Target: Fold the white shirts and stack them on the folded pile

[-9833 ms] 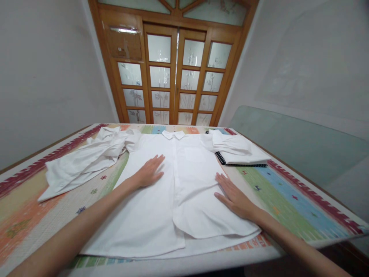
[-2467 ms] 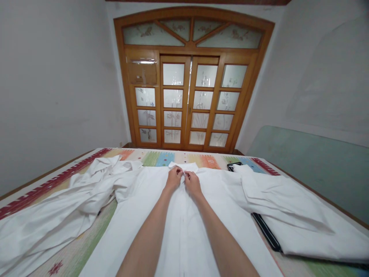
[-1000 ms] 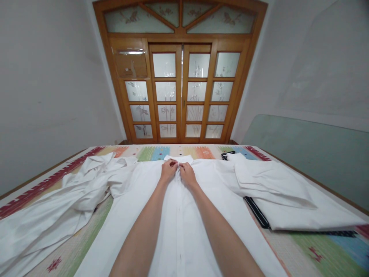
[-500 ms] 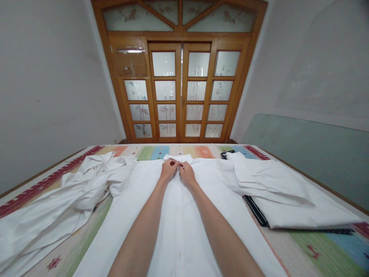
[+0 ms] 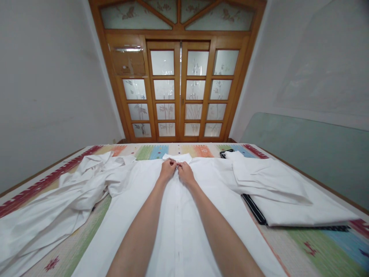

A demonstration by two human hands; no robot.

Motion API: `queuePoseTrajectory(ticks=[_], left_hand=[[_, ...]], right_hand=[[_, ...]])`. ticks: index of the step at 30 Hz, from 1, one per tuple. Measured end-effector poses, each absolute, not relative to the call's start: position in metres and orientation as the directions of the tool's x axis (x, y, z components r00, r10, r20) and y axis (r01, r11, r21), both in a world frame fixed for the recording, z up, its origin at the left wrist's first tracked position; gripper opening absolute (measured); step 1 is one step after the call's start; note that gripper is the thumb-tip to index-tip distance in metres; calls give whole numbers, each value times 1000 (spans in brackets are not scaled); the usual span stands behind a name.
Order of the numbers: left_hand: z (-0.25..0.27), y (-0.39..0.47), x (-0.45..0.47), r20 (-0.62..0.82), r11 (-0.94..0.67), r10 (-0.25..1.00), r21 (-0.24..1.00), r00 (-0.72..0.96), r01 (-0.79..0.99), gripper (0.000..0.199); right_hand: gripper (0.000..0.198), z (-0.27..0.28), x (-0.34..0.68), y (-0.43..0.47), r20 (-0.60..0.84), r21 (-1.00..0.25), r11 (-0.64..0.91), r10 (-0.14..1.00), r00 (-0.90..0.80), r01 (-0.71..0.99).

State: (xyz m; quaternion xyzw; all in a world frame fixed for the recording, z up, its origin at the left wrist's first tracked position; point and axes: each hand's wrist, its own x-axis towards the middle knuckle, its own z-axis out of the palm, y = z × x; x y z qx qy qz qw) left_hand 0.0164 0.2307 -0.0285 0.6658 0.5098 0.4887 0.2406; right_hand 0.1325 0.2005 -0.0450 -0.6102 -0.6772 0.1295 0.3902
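A white shirt (image 5: 123,227) lies spread out in front of me, its collar (image 5: 178,157) at the far end and its front strip running down the middle. Just below the collar, my left hand (image 5: 168,169) is closed, its thumb and fingers pinching the shirt's front. Close beside it, my right hand (image 5: 185,172) pinches the same strip from the right, the fingertips of both hands nearly touching. Any button between the fingertips is too small or hidden to make out.
Crumpled white cloth (image 5: 69,196) lies at the left. At the right, folded white cloth (image 5: 288,204) rests over a black item with white edging (image 5: 253,209). Underneath is a colourful patterned cover (image 5: 311,246). Wooden glazed doors (image 5: 178,92) stand beyond; a pale green panel (image 5: 311,150) leans right.
Both hands stay at the top of the shirt's front with only slight finger movement. The whole view has shifted very slightly.
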Motion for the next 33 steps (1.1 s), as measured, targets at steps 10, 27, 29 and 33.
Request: queuePoseTrajectory(ticks=[10,27,29,33], left_hand=[[-30,232,17,420,-378,907,807,8,454,11],[-35,236,15,475,-459,879,808,54,370,3],[-37,237,14,477,-468,876,810,66,353,6],[-39,241,13,476,-474,875,813,85,338,8]], right_hand=[[30,-55,133,211,417,-698,269,906,72,663],[26,-57,134,214,422,-753,273,898,121,599],[27,-58,135,215,421,-758,275,899,122,591],[26,-62,137,218,418,-768,291,903,103,570]])
